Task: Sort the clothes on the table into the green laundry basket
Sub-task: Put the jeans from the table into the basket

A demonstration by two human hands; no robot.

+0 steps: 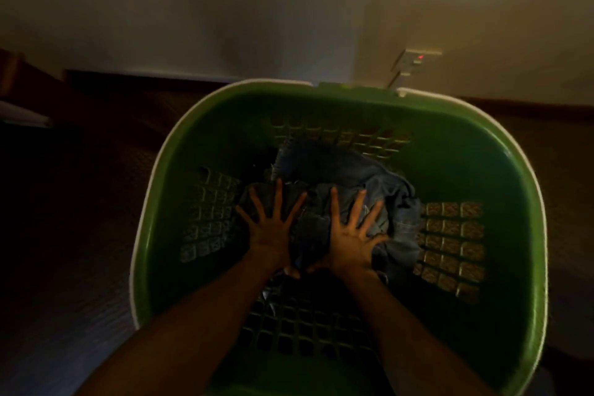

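The green laundry basket with a white rim and lattice walls fills the middle of the view, seen from above. Dark blue denim clothes lie crumpled at its bottom. Both my arms reach down into the basket. My left hand lies flat on the clothes with fingers spread wide. My right hand presses flat beside it, fingers also spread, on the denim. Neither hand grips anything. The light is dim.
The basket stands on a dark floor close to a pale wall with a dark skirting. A wall socket with a red light sits just behind the basket's far rim. A pale edge shows at the far left.
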